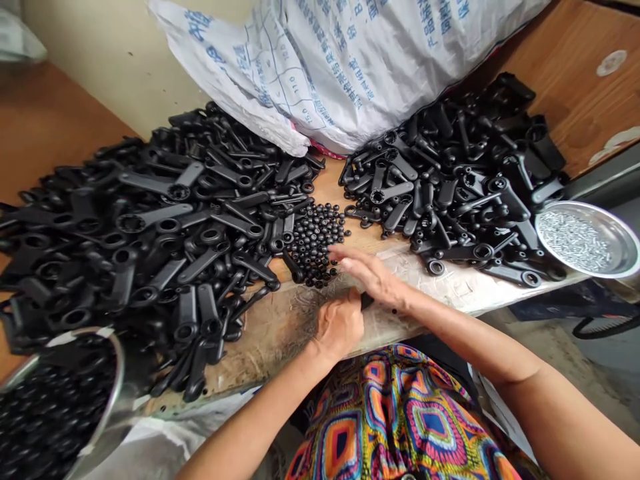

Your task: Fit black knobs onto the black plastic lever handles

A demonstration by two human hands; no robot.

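Two hands: left [341, 325], curled around a black part [367, 302] (mostly hidden); right [369, 277], open, fingers extended beside the small black knobs [320, 237]. One metal dish [617, 233] of silvery pins [575, 241], far right.

Many small knobs [316, 235] are gathered in a loose heap at the middle of the table [370, 238]. They are black, rounded and slightly glossy, and small holes can be seen in some of them. They are turned various ways, packed closely at the heap's centre, with a few strewn singly at its edges. One black part [367, 302] is held near the front edge of the table. Only a short, dark end of it is exposed; its full shape and tilt are hidden.
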